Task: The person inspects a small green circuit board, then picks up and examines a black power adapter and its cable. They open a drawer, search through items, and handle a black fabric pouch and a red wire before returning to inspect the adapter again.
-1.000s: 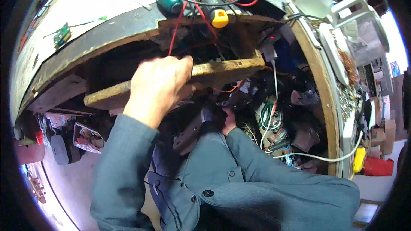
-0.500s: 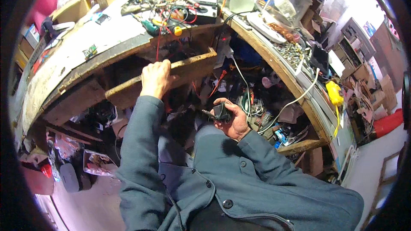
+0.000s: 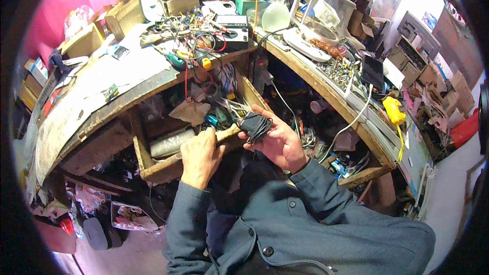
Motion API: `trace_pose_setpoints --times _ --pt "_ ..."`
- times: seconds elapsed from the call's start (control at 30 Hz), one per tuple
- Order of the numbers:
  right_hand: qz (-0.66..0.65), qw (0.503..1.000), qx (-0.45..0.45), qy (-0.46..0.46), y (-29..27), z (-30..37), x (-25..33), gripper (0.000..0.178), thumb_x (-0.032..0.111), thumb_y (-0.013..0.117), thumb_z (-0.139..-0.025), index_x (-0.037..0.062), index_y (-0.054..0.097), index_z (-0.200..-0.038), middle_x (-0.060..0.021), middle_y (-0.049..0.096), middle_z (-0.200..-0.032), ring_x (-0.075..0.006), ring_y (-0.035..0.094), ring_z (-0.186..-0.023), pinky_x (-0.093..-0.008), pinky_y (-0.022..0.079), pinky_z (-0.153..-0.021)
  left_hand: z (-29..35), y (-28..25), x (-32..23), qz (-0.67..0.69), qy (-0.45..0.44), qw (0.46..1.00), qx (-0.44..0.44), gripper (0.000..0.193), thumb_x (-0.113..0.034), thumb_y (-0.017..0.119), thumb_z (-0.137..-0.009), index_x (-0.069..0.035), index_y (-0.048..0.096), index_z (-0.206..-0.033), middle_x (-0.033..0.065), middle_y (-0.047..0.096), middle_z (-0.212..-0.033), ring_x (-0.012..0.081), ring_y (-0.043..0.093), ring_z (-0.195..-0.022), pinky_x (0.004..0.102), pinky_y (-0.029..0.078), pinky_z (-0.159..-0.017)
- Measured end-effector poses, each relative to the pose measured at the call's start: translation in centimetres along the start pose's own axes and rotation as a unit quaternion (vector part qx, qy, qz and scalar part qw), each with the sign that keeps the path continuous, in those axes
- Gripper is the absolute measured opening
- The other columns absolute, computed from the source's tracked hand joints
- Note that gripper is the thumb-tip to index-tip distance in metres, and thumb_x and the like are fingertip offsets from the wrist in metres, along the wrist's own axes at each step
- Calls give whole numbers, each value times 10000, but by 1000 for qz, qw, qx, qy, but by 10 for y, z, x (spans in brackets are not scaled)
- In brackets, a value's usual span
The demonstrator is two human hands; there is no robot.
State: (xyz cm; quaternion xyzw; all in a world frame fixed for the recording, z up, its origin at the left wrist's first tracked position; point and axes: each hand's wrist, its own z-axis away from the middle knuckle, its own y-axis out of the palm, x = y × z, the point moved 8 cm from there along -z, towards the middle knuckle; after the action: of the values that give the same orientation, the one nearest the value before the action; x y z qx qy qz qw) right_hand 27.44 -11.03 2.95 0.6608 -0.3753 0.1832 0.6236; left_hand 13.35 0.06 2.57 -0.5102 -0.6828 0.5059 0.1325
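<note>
A wooden drawer [image 3: 162,171] stands pulled out under the bench. My left hand [image 3: 201,156] is closed over the top of its front board. In my right hand [image 3: 281,141] lies a black power adapter [image 3: 248,122] with its cord wound around it; the thumb and fingers hold it above the drawer's right end. Inside the drawer are a silvery cylinder [image 3: 172,144], a piece of brownish paper [image 3: 190,113], a teal-coloured item [image 3: 211,119] and a tangle of wires [image 3: 225,80].
Tools, loose wires and a black meter-like box [image 3: 233,34] crowd the bench above. On the right-hand bench are small metal parts, a clear plastic jug [image 3: 323,16], a phone [image 3: 372,71] on a white cable and a yellow item [image 3: 394,110]. A red lead [image 3: 186,79] hangs into the drawer.
My left hand has drawn the drawer out toward me, so its contents now show. My right hand has risen with the adapter, from near my lap to over the drawer's right end.
</note>
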Motion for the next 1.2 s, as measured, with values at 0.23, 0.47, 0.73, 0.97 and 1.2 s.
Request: trace_pose_setpoints --times 0.23,0.47,0.73,0.97,1.2 --pt "0 998 50 38 14 -30 -16 654 151 530 -921 41 313 -1528 -178 572 -1349 -313 629 -1164 -485 551 -944 -14 -7 32 533 -132 835 42 350 -174 724 -951 21 619 -1222 74 723 -1040 145 681 -969 300 558 -835" --pt "42 994 69 74 39 -60 -38 653 235 534 -939 28 319 -1519 -171 598 -1275 -279 697 -980 -398 604 -768 -11 -15 65 605 -190 773 -17 170 -83 713 -947 22 697 -1079 71 733 -950 132 707 -811 265 579 -753" --pt "183 976 113 34 41 -74 -41 629 34 622 -893 51 403 -1482 -80 576 -1295 -189 640 -1070 -357 606 -836 -8 -17 69 620 -187 757 -89 163 -44 672 -962 25 667 -1109 84 715 -1014 131 692 -855 269 586 -741" --pt "201 971 126 23 46 -71 -41 671 26 702 -909 59 387 -1500 -77 567 -1292 -169 615 -1100 -338 593 -892 -8 -18 58 602 -166 774 -106 373 26 602 -964 -58 611 -1327 28 668 -974 83 637 -793 237 555 -687" --pt "218 970 112 -3 45 -70 -38 766 15 713 -906 101 308 -1550 -79 559 -1333 -171 604 -1130 -336 591 -898 -7 -21 54 503 -153 844 -105 542 49 594 -922 -63 493 -1443 47 673 -948 86 637 -789 237 537 -675"
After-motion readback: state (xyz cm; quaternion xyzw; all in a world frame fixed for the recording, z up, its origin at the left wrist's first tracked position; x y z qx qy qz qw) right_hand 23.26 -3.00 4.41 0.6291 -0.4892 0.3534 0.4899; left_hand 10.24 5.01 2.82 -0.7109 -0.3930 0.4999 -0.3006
